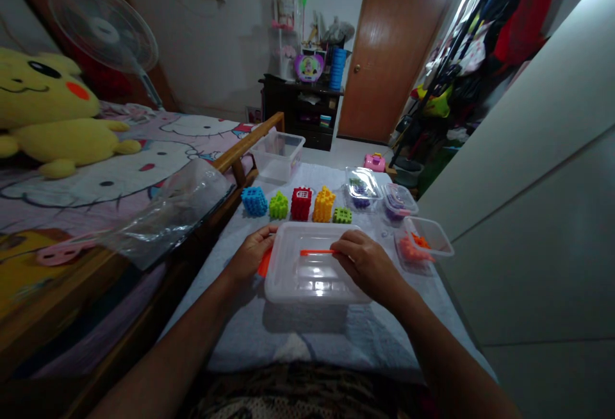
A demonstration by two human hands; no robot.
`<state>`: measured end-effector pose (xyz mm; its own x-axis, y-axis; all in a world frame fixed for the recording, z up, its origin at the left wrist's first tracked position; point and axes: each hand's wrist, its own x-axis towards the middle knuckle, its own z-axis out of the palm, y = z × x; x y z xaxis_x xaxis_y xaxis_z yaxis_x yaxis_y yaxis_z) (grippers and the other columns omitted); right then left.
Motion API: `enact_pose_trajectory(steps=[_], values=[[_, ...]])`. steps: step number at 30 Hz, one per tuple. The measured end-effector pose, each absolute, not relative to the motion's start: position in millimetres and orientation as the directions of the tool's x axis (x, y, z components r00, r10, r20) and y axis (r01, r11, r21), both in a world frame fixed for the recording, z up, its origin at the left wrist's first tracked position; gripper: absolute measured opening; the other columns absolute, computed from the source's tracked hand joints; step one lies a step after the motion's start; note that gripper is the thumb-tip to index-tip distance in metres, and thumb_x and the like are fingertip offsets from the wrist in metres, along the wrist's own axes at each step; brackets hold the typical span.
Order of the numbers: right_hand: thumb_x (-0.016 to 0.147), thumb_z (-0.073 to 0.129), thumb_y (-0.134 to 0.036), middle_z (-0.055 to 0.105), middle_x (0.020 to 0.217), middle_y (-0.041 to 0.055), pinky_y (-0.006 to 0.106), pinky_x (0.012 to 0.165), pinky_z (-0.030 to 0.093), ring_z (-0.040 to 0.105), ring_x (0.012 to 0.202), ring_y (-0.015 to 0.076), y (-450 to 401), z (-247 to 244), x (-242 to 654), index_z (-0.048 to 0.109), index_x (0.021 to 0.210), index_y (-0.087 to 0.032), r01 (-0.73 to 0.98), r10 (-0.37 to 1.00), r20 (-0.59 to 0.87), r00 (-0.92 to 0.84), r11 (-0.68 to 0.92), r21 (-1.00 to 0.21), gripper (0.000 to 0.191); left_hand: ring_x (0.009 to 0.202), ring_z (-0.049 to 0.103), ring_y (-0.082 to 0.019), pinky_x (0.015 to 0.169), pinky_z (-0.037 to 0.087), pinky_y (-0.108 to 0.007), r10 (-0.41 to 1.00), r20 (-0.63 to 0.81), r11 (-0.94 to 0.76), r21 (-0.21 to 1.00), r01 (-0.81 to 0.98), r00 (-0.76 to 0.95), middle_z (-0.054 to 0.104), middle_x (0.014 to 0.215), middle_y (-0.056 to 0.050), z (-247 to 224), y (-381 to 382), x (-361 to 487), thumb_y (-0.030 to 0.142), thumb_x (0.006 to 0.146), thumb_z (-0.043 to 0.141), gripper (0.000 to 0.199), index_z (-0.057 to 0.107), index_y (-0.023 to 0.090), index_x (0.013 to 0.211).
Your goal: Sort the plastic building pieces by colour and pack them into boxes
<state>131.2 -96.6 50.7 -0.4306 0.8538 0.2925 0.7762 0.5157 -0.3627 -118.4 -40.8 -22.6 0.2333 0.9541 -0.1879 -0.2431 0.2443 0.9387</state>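
A clear plastic box with a translucent white lid [293, 278] sits in front of me. At its left side, my left hand [252, 254] is closed around an orange plastic piece [264, 264], partly hidden by the fingers and the box. My right hand [368, 262] pinches a thin orange plastic piece [317, 252], seen edge-on, above the lid. Beyond the box stand stacks of interlocking plastic pieces: blue [254, 201], green [278, 205], red [301, 204] and yellow [323, 204]. A small green stack [343, 216] lies beside the yellow one.
Right of the box, clear containers hold orange pieces [416, 249] and purple pieces [361, 202]; another lidded container [400, 201] stands between them. An open clear bin [278, 156] is at the table's far left. A wooden bed rail [250, 143] runs along the left, a white cabinet [528, 214] along the right.
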Motion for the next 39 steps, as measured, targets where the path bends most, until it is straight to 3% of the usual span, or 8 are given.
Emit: enact_pose_trajectory(steps=[6, 11, 16, 23, 30, 35, 39], values=[[0.094, 0.053, -0.022, 0.066, 0.087, 0.0048, 0.027, 0.068, 0.048, 0.06, 0.076, 0.0157, -121, 80, 164, 0.068, 0.093, -0.019, 0.778, 0.844, 0.497, -0.201, 0.446, -0.442, 0.016, 0.067, 0.067, -0.018, 0.06, 0.052, -0.027, 0.959, -0.166, 0.208, 0.963, -0.173, 0.23, 0.073, 0.089, -0.005, -27, -40, -122, 0.038, 0.078, 0.071, 0.034, 0.066, 0.018, 0.105], [0.091, 0.055, -0.03, 0.068, 0.092, 0.0045, 0.026, 0.063, 0.048, 0.062, 0.071, 0.0157, -165, 87, 222, 0.07, 0.097, -0.022, 0.868, 0.876, 0.482, 0.029, 0.218, -0.447, 0.017, 0.08, 0.067, -0.021, 0.07, 0.053, -0.03, 0.979, -0.083, 0.086, 0.996, -0.005, 0.188, 0.073, 0.096, -0.006, -16, -32, -128, 0.049, 0.076, 0.07, 0.041, 0.068, 0.019, 0.103], [0.088, 0.056, -0.036, 0.068, 0.09, 0.0058, 0.024, 0.06, 0.051, 0.065, 0.073, 0.0169, -215, 65, 275, 0.07, 0.095, -0.023, 0.889, 0.938, 0.342, 0.052, 0.112, -0.444, 0.02, 0.098, 0.065, -0.027, 0.083, 0.052, -0.035, 0.971, -0.022, 0.0, 0.996, 0.092, 0.237, 0.072, 0.11, -0.009, 1, -27, -126, 0.054, 0.073, 0.071, 0.05, 0.071, 0.019, 0.109], [0.087, 0.05, -0.033, 0.067, 0.082, 0.0074, 0.031, 0.064, 0.053, 0.065, 0.07, 0.0202, -234, 20, 279, 0.071, 0.087, -0.024, 0.893, 0.989, 0.128, 0.077, -0.011, -0.449, 0.023, 0.083, 0.067, -0.022, 0.073, 0.052, -0.03, 0.955, -0.133, 0.162, 0.982, -0.093, 0.263, 0.074, 0.098, -0.008, -4, -22, -117, 0.036, 0.062, 0.08, 0.049, 0.071, 0.016, 0.106], [0.089, 0.044, -0.025, 0.063, 0.087, 0.0067, 0.033, 0.07, 0.051, 0.064, 0.075, 0.0199, -206, -20, 250, 0.068, 0.089, -0.022, 0.921, 0.98, 0.169, 0.103, -0.029, -0.389, 0.024, 0.065, 0.064, -0.019, 0.062, 0.05, -0.028, 0.95, -0.174, 0.212, 0.969, -0.127, 0.258, 0.074, 0.081, -0.005, 2, -13, -119, 0.026, 0.052, 0.079, 0.041, 0.075, 0.015, 0.092], [0.091, 0.044, -0.023, 0.062, 0.091, 0.0065, 0.032, 0.073, 0.052, 0.064, 0.078, 0.0193, -194, -35, 239, 0.066, 0.09, -0.021, 0.925, 0.989, 0.131, 0.068, -0.013, -0.381, 0.022, 0.065, 0.065, -0.02, 0.062, 0.051, -0.028, 0.936, -0.218, 0.256, 0.96, -0.113, 0.277, 0.074, 0.078, -0.005, 5, -5, -125, 0.027, 0.052, 0.078, 0.038, 0.076, 0.016, 0.088], [0.088, 0.048, -0.022, 0.064, 0.1, 0.0092, 0.035, 0.08, 0.053, 0.065, 0.089, 0.022, -190, -30, 242, 0.067, 0.101, -0.02, 0.936, 0.99, 0.122, 0.071, -0.024, -0.352, 0.023, 0.066, 0.065, -0.019, 0.063, 0.051, -0.029, 0.94, -0.205, 0.235, 0.969, -0.08, 0.274, 0.074, 0.077, -0.005, 3, -1, -125, 0.031, 0.054, 0.08, 0.035, 0.075, 0.015, 0.085]])
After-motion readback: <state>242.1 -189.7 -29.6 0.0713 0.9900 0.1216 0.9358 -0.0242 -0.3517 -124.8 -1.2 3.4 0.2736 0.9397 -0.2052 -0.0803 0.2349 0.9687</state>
